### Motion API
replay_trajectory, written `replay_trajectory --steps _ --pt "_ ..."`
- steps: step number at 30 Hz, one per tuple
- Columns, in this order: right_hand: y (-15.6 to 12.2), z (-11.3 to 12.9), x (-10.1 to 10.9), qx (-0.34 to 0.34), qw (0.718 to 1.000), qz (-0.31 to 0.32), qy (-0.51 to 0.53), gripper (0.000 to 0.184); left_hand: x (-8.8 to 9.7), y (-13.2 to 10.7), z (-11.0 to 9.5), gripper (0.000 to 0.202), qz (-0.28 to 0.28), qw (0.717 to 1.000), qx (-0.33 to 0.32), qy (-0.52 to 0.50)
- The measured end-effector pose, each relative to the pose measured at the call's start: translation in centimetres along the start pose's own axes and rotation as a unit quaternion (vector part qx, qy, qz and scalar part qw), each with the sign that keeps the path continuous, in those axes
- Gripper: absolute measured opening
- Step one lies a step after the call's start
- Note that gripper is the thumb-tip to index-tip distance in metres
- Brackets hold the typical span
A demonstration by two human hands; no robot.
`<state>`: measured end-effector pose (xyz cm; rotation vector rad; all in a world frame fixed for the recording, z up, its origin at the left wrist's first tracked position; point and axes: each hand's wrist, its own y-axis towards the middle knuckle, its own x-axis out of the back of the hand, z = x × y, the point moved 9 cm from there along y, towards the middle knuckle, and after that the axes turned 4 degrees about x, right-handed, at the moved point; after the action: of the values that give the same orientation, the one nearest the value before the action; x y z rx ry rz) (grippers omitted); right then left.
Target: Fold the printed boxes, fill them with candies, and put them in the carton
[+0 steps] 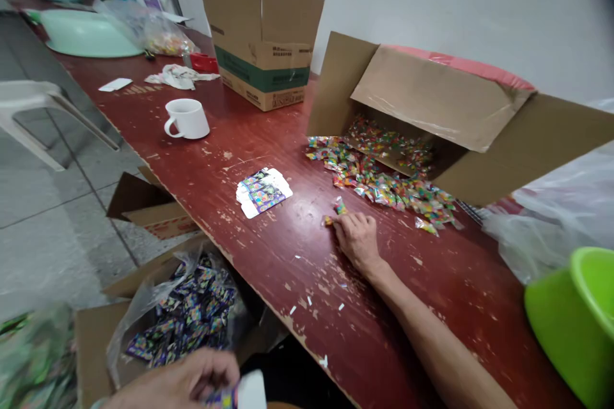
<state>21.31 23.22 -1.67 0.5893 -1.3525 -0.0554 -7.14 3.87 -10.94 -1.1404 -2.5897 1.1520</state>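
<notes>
At the bottom edge, my left hand (185,378) is closed around a small printed carton (224,398) with a white flap; the frame cuts both off. My right hand (359,241) rests on the red table, fingers curled onto a small clear-wrapped candy packet (327,221). Another candy packet (340,206) lies against its fingertips. Beyond it, a heap of colourful candy packets (384,188) spills from a cardboard box (432,99) tipped on its side. A stack of flat printed cartons (265,192) lies to the left of my right hand.
Below the table's edge, a lined box holds many filled printed cartons (192,310). A white mug (188,119) and an upright cardboard box (263,70) stand farther back. At right are a green tub (551,313) and plastic bags (542,217). A white stool (33,99) stands left.
</notes>
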Motion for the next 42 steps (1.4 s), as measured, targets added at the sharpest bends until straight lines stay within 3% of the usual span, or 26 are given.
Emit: replay_trajectory --steps 2,6,10,12,15,22,28,32,35,36,38,42 --pt "-1.9 0.1 2.2 -0.006 0.998 -0.052 -0.019 0.019 -1.1 0.4 -3.0 0.04 0.019 0.997 -0.051 -0.063" --pt "-4.3 1.6 6.6 -0.015 0.991 -0.132 -0.007 0.014 -2.4 2.0 -8.4 0.038 -0.035 0.979 -0.114 -0.163" --pt "-6.5 7.2 10.3 0.103 0.979 -0.153 0.083 0.014 -4.6 3.4 -11.5 0.031 -0.015 0.968 -0.155 -0.198" --pt "-7.8 9.9 11.2 0.166 0.971 -0.141 0.103 0.022 -5.6 3.7 -11.8 0.028 0.0 0.969 -0.154 -0.195" --pt "-9.3 11.8 11.4 0.204 0.966 -0.119 0.108 0.025 -6.9 3.5 -11.8 0.025 0.023 0.972 -0.148 -0.18" --pt "-10.5 12.0 11.5 0.237 0.96 -0.126 0.076 0.023 -8.3 2.6 -11.8 0.029 0.072 0.965 -0.153 -0.201" --pt "-10.4 12.9 11.6 0.243 0.94 -0.052 0.234 0.023 -8.8 2.5 -12.3 0.026 0.066 0.964 -0.177 -0.188" --pt "-10.2 12.3 12.4 0.182 0.916 -0.057 0.354 0.028 -7.7 2.0 -13.4 0.034 -0.039 0.953 -0.239 -0.183" --pt "-9.8 10.3 12.2 0.056 0.911 -0.091 0.398 0.026 -7.1 1.9 -13.4 0.03 -0.081 0.942 -0.242 -0.218" --pt "-9.7 9.4 11.8 -0.001 0.9 -0.1 0.423 0.025 -6.9 2.0 -13.2 0.032 -0.094 0.939 -0.234 -0.234" --pt "-9.8 8.3 10.4 -0.105 0.853 -0.091 0.503 0.022 -6.4 2.1 -12.7 0.045 -0.121 0.934 -0.222 -0.253" --pt "-10.1 10.1 6.9 -0.219 0.687 0.021 0.693 0.035 -6.5 1.8 -12.9 0.043 -0.127 0.934 -0.252 -0.219"
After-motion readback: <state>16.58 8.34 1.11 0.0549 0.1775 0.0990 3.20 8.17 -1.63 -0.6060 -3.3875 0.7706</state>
